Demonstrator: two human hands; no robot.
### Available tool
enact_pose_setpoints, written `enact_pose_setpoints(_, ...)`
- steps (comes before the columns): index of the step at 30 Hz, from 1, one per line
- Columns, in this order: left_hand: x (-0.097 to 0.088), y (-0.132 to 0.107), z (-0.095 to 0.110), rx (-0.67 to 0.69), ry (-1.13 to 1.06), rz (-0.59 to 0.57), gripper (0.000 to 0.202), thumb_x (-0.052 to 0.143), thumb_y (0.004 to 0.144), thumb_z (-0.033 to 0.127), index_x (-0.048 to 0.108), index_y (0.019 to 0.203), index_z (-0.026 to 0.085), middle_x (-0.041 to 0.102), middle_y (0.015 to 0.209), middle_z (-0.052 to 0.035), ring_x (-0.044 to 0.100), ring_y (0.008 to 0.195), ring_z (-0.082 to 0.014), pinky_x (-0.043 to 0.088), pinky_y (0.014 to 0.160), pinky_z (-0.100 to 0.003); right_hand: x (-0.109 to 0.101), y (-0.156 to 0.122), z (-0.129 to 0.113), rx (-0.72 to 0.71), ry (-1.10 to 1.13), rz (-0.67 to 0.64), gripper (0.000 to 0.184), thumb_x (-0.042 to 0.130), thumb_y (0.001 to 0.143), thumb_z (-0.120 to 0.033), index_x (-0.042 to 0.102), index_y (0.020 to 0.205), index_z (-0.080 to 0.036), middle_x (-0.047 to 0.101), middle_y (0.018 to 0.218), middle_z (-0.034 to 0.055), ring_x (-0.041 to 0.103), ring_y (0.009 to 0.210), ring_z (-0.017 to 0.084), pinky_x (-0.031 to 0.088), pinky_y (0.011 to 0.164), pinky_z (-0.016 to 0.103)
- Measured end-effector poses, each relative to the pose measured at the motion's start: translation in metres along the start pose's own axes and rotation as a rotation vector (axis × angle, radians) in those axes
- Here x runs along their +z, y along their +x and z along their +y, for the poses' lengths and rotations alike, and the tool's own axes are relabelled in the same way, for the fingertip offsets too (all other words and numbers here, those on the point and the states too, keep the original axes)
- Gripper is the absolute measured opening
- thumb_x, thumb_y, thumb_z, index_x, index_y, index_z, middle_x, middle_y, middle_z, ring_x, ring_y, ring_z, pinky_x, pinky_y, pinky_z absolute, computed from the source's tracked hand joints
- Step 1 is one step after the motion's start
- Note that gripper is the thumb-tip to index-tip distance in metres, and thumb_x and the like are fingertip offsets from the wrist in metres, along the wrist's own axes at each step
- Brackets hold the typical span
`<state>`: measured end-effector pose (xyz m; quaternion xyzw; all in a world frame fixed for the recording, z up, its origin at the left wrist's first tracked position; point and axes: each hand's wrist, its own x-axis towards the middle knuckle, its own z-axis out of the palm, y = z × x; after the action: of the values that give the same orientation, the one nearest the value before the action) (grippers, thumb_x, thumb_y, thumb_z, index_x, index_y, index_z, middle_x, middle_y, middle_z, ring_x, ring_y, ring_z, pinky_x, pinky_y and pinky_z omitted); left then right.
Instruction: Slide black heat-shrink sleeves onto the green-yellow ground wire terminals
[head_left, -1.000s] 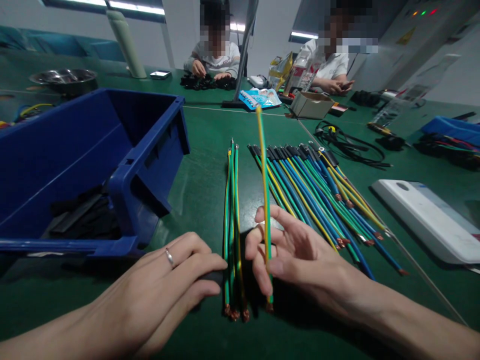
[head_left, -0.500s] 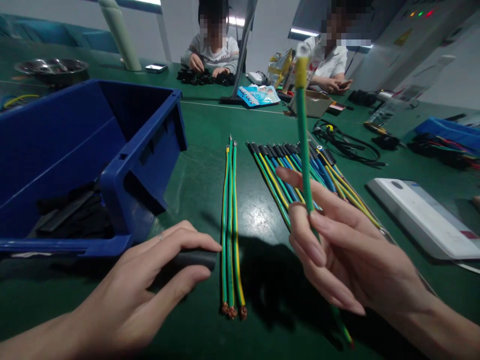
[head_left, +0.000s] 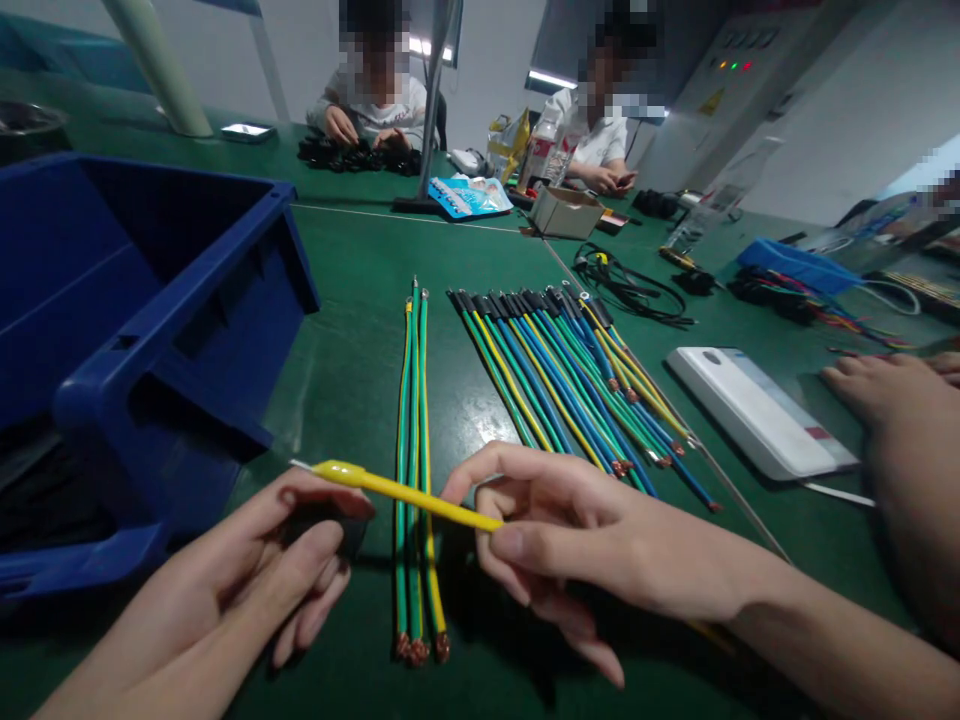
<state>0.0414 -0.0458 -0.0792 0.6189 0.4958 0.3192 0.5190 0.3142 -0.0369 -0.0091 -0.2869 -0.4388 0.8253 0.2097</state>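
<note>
My right hand (head_left: 585, 530) pinches a yellow-green wire (head_left: 420, 500) between thumb and fingers, its yellow side facing up. The wire's metal-tipped end points left, over the fingers of my left hand (head_left: 247, 570). Curled in that hand is a short black heat-shrink tube (head_left: 352, 530), mostly hidden by the fingers. Under the held wire, three yellow-green wires (head_left: 413, 400) lie side by side, terminals at the far end and bare copper at the near end. Farther right lies a row of green, yellow and blue wires (head_left: 547, 360) with black sleeves at their far ends.
At left stands a blue bin (head_left: 187, 390) with black pieces inside. A white power bank (head_left: 750, 410) lies at right, with another person's hand (head_left: 862, 390) beyond it. Black cable (head_left: 637, 285), a small box (head_left: 566, 212) and bottles (head_left: 540, 150) sit farther back. Two people sit opposite.
My right hand has lowered the wire from upright to nearly level and brought it left, to my left hand. The view has shifted right, and another person's arm now shows at the right edge.
</note>
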Motion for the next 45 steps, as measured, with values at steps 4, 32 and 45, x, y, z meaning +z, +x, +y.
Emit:
enact_pose_setpoints(4,-0.009,0.004,-0.001,-0.106,-0.166,-0.109,0.035,0.053,0.097,0.061,0.055,0.117,0.033,0.05,0.054,0.0079,0.049,0.044,-0.0078,0.049,0.048,-0.014,-0.004,0.001,-0.001,0.038,-0.126,0.202,0.031,0.064,0.095,-0.048,0.049,0.098,-0.022,0.04,0.063,-0.012,0.032,0.038,-0.001,0.035,0.034,0.006)
enact_pose_setpoints(32,0.009,-0.001,0.039,-0.144,-0.149,0.152,0.018,0.046,0.104,0.036,0.058,0.115,0.027,0.066,0.074,0.0046,0.061,0.064,-0.0091,0.053,0.066,-0.015,0.005,-0.005,-0.004,0.26,-0.545,0.173,0.04,0.057,0.097,-0.053,0.065,0.103,-0.014,0.061,0.071,-0.0016,0.057,0.059,0.007,0.047,0.056,0.018)
enact_pose_setpoints(45,0.018,-0.007,0.046,-0.229,-0.034,0.214,0.025,0.046,0.098,0.05,0.056,0.114,0.033,0.062,0.079,0.0057,0.054,0.077,-0.0146,0.045,0.079,-0.019,0.006,-0.004,-0.004,0.227,-0.601,0.159,0.049,0.053,0.097,-0.059,0.066,0.101,-0.012,0.058,0.07,-0.0014,0.055,0.057,0.006,0.046,0.054,0.016)
